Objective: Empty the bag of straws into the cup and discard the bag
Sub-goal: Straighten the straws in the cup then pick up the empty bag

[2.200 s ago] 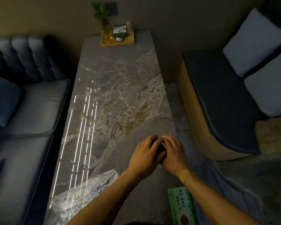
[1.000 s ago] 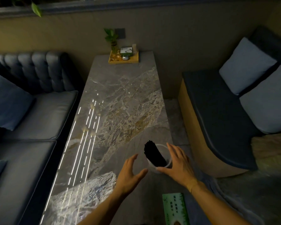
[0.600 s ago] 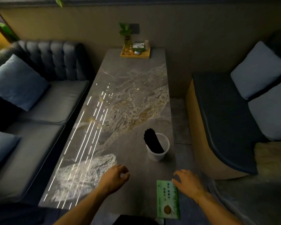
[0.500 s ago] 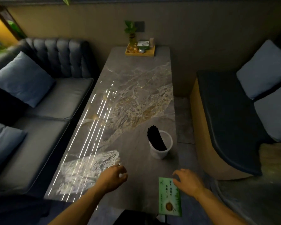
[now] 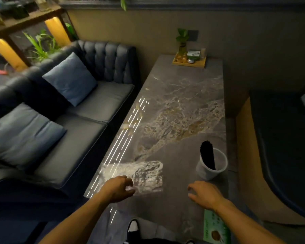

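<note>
A white cup (image 5: 206,170) stands near the table's right edge with a bundle of black straws (image 5: 207,153) leaning upright in it. The empty clear plastic bag (image 5: 144,173) lies flat and crinkled on the marble table (image 5: 180,106), left of the cup. My left hand (image 5: 119,188) is at the bag's near edge, its fingers curled and pinched on the plastic. My right hand (image 5: 203,194) hovers low over the table just in front of the cup, fingers spread and holding nothing.
A green printed card (image 5: 216,228) lies at the table's near right corner under my right wrist. A wooden tray (image 5: 189,61) with a small plant stands at the far end. A dark sofa (image 5: 74,124) runs along the left, a bench seat (image 5: 280,138) along the right.
Both hands left the cup, where the straws now stand. My left hand moved left onto the bag and closed on its edge. The view swung left.
</note>
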`<state>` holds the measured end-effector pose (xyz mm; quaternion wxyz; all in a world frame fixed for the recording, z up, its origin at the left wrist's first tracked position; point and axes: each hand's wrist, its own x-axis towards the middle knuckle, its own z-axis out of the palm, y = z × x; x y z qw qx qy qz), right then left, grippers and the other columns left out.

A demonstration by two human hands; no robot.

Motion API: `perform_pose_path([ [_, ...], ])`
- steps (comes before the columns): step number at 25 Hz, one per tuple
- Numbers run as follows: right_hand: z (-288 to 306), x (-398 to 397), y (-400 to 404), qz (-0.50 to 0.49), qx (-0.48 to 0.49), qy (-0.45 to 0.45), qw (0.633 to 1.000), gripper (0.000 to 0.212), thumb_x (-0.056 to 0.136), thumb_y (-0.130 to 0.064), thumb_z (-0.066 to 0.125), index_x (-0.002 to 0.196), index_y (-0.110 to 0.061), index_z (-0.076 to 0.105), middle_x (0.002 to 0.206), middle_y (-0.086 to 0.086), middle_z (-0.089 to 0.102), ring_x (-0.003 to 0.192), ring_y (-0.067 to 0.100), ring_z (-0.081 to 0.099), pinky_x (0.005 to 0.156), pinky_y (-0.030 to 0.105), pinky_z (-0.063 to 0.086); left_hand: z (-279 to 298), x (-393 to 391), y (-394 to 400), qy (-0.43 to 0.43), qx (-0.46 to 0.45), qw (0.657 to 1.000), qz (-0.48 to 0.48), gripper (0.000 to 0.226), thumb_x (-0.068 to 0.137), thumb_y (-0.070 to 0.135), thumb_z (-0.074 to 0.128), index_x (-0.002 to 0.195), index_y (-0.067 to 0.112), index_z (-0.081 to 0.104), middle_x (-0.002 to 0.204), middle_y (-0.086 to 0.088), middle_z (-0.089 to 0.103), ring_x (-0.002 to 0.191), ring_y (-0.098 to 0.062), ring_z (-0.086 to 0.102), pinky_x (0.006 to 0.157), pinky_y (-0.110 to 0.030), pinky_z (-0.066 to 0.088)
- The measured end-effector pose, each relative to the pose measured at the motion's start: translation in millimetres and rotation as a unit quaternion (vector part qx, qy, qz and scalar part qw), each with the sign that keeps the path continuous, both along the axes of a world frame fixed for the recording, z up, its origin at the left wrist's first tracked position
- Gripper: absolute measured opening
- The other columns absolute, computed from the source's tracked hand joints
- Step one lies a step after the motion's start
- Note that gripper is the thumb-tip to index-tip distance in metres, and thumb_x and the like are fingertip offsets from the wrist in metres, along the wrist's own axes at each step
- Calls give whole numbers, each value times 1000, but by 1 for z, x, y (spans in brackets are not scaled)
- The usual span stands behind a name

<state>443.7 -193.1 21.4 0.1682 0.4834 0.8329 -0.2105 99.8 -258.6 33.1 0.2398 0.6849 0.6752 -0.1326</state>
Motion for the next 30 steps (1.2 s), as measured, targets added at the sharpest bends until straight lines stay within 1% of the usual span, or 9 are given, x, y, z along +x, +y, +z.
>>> perform_pose_path([
  [5, 0, -71, -1, -12, 47, -5, 999, 41, 92, -51, 44, 124, -30, 56, 128, -3, 61, 117, 20, 57, 92, 34, 45, 2, -82, 8, 23, 20, 999, -14, 45, 86, 59, 51, 121, 32, 60, 129, 5, 59, 116, -20, 56, 93, -38, 46],
  [9, -7, -117, -3, -45, 51, -68, 995, 46, 90, -60, 40, 119, -29, 56, 124, -1, 61, 116, 23, 57, 93, 41, 43, -5, -139, 36, 60, 30, 996, -66, 51, 85, 59, 53, 128, 32, 53, 135, 3, 53, 125, -21, 48, 100, -41, 40],
  [15, -11, -133, -17, -171, -2, -145, 975, 62, 83, -75, 36, 113, -26, 59, 122, 0, 63, 114, 24, 58, 98, 44, 39, -31, -168, 68, 49, 0, 992, -114, 78, 74, 72, 56, 139, 32, 41, 143, 2, 45, 131, -24, 42, 105, -44, 38],
  [18, -18, -129, -31, -272, -91, -89, 954, 53, 80, -76, 43, 88, -26, 60, 115, 4, 67, 107, 25, 61, 87, 37, 46, -42, -161, 80, 11, -33, 994, -100, 82, 73, 72, 59, 141, 30, 38, 145, 0, 43, 134, -26, 41, 107, -48, 36],
  [20, -21, -130, -36, -318, -126, -44, 939, 48, 79, -73, 50, 66, -27, 48, 101, 6, 69, 98, 26, 64, 75, 32, 45, -48, -155, 83, -12, -41, 996, -75, 75, 75, 66, 61, 139, 31, 41, 143, 0, 46, 132, -25, 43, 106, -48, 37],
  [23, -27, -138, -38, -377, -150, 4, 914, 50, 80, -65, 58, 60, -22, 45, 75, 5, 62, 74, 21, 59, 66, 30, 39, -53, -151, 84, -50, -50, 997, -31, 61, 78, 62, 62, 130, 31, 49, 137, -1, 51, 126, -25, 48, 101, -47, 43],
  [25, -32, -148, -43, -448, -190, 94, 869, 47, 82, -54, 64, 58, -20, 44, 66, 7, 53, 58, 17, 47, 59, 28, 36, -55, -152, 82, -73, -53, 996, -4, 53, 79, 59, 63, 122, 31, 54, 132, -1, 54, 120, -25, 52, 97, -45, 47],
  [27, -36, -158, -49, -556, -241, 197, 771, 34, 86, -43, 66, 68, -17, 53, 70, 6, 56, 51, 12, 43, 51, 23, 32, -57, -153, 81, -86, -61, 994, 14, 44, 80, 52, 67, 117, 29, 58, 127, -3, 58, 112, -24, 58, 93, -44, 51],
  [30, -41, -166, -58, -636, -292, 257, 666, 20, 88, -39, 63, 87, -20, 59, 85, 0, 66, 64, 11, 54, 58, 23, 32, -62, -149, 72, -137, -110, 983, 58, 33, 82, 44, 70, 108, 23, 66, 109, -3, 69, 98, -21, 65, 86, -35, 54],
])
